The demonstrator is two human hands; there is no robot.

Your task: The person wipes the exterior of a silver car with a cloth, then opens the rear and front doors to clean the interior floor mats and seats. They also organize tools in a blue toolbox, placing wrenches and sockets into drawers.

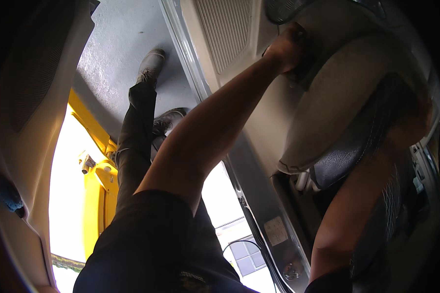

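Observation:
My left hand point(287, 48) is closed against the upper edge of a beige-grey car seat point(337, 88). Its fingers curl around a dark spot, and what they grip is hidden. On the far right my right hand point(415, 122) reaches over the seat's side, deep in shadow and blurred, so its fingers cannot be made out. Between my two arms a black leather-like piece point(340, 161) with pale stitching shows under the beige part. More dark stitched material point(388, 210) lies beside my right forearm.
An open beige car door point(34, 136) stands on the left, with a blue item point(9, 194) in its pocket. A metal door sill point(183, 46) and ribbed beige trim point(225, 29) run beside the seat. Boots point(152, 63) stand on the grey floor point(117, 49) near a yellow metal frame point(98, 190).

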